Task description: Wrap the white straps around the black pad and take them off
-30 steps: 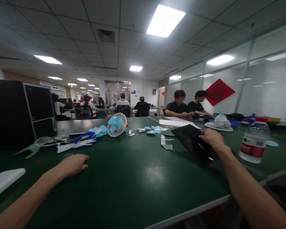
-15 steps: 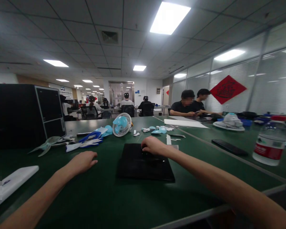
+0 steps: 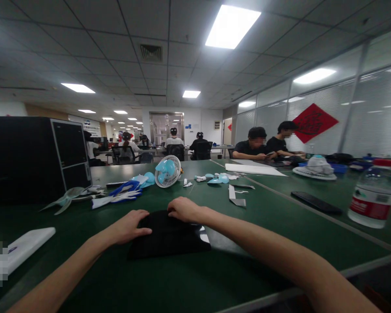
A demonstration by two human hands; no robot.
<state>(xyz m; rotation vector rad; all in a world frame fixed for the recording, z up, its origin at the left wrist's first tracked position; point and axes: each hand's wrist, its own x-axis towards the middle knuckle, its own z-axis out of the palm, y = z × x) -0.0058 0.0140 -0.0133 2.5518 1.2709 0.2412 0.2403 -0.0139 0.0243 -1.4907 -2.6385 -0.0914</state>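
Note:
A thin, flat black pad (image 3: 169,241), roughly square, lies on the green table in front of me. Its far edge looks raised and bowed, and a bright white patch shows at its right side. Curled fingers of my right hand (image 3: 185,211) grip that far edge; the fingertips are partly hidden. At the pad's left edge is my left hand (image 3: 130,226), thumb stretched over the black surface and fingers apart. Whether the left fingers reach under the edge I cannot tell.
Beyond the pad lie blue-white gloves (image 3: 117,195), a small fan (image 3: 168,171) and light-blue blades (image 3: 218,178). A black computer case (image 3: 22,158) stands left. To the right are a phone (image 3: 315,202) and a water bottle (image 3: 373,195). Two people sit at the far right.
The black pad has shifted left and closer to me, with my right hand on it. My left hand has moved right to its edge, and the pad now looks bent.

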